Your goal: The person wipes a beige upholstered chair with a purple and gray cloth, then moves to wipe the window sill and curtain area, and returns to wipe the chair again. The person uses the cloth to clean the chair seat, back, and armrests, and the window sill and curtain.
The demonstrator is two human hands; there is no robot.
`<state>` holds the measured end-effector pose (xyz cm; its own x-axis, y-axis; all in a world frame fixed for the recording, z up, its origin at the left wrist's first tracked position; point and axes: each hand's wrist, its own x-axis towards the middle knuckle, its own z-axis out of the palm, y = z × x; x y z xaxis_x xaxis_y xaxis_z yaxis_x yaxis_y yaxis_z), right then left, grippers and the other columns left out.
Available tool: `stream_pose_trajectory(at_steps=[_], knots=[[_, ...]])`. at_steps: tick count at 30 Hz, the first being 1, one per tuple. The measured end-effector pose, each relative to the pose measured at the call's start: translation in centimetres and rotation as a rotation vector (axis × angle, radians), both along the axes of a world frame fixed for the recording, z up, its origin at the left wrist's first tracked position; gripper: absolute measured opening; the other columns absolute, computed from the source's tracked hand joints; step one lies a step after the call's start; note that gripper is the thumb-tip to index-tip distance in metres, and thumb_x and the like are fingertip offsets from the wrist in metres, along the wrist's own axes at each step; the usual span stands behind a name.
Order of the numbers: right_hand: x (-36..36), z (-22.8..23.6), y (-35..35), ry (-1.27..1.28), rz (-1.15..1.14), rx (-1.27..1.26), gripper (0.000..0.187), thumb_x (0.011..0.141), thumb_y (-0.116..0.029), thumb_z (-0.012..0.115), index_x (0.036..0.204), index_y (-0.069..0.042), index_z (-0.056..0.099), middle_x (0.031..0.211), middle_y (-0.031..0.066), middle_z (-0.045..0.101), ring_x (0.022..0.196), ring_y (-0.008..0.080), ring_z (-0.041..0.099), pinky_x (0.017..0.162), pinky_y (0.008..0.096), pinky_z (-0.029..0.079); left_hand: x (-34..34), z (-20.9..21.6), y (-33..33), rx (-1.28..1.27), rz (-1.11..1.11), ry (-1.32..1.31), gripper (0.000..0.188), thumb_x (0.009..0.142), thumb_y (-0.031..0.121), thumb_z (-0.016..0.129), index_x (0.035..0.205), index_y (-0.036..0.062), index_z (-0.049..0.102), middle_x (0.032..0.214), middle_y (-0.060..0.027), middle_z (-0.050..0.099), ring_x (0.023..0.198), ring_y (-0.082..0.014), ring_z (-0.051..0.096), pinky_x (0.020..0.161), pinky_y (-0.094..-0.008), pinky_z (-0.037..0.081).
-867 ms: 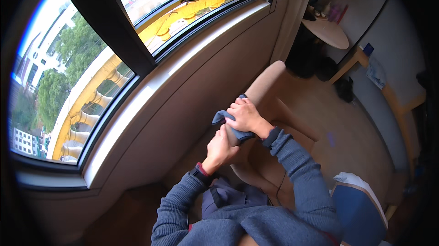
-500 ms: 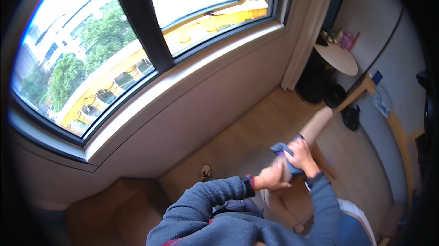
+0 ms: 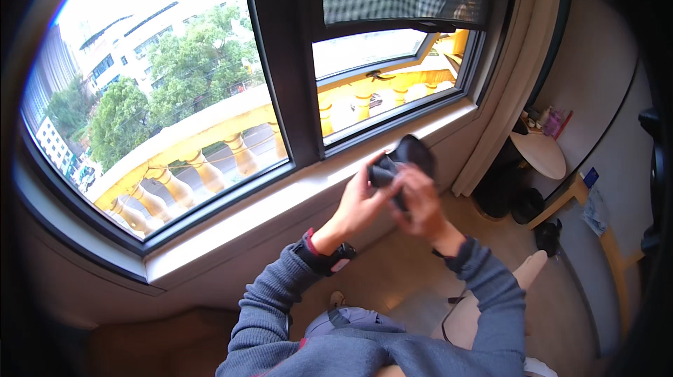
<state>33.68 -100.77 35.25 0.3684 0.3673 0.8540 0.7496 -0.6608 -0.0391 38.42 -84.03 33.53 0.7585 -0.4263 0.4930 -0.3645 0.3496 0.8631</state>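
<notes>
Black object (image 3: 416, 152) in curled hands (image 3: 359, 206).

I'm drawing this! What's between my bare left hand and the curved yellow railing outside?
The head view shows a long, pale windowsill and a black-framed glass window between your left hand and the railing.

Ahead, the dark window post (image 3: 286, 61) rises behind the window sill (image 3: 238, 221) — a stop to forward reach. Left of the left hand (image 3: 356, 203), air runs open above its front edge — low right, a long beige form (image 3: 484, 312) obstructs.
</notes>
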Motion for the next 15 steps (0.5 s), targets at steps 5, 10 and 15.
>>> stream_pose_trajectory(at_steps=[5, 10, 15], knots=[[6.2, 1.0, 6.0, 0.168, 0.282, -0.046, 0.051, 0.078, -0.020, 0.075, 0.123, 0.001, 0.060, 0.138, 0.0216, 0.047, 0.132, 0.0389, 0.043, 0.112, 0.0481, 0.037, 4.5, 2.9, 6.4, 0.023, 0.322, -0.006, 0.025, 0.103, 0.012, 0.049, 0.123, -0.0009, 0.057, 0.118, -0.0066, 0.064, 0.104, -0.0101, 0.057, 0.094, -0.0257, 0.044], [11.9, 3.6, 5.6, 0.776, 0.342, 0.437, 0.063, 0.092, -0.015, 0.067, 0.145, -0.005, 0.034, 0.075, 0.0098, 0.066, 0.061, 0.0128, 0.062, 0.054, 0.0246, 0.048, 7.1, 4.4, 10.8, 0.218, 0.223, -0.152, 0.030, 0.099, -0.002, 0.045, 0.128, 0.0006, 0.053, 0.125, -0.0099, 0.061, 0.111, -0.0131, 0.057, 0.097, -0.0265, 0.043], [16.3, 4.2, 4.6, 1.365, 0.682, 0.603, 0.028, 0.096, -0.015, 0.062, 0.116, 0.000, 0.050, 0.075, 0.0120, 0.067, 0.061, 0.0139, 0.066, 0.052, 0.0217, 0.050, 6.7, 5.6, 11.1, 0.361, 0.259, -0.222, 0.044, 0.089, -0.007, 0.054, 0.132, 0.0030, 0.051, 0.120, -0.0146, 0.063, 0.113, -0.0207, 0.060, 0.096, -0.0315, 0.046]])
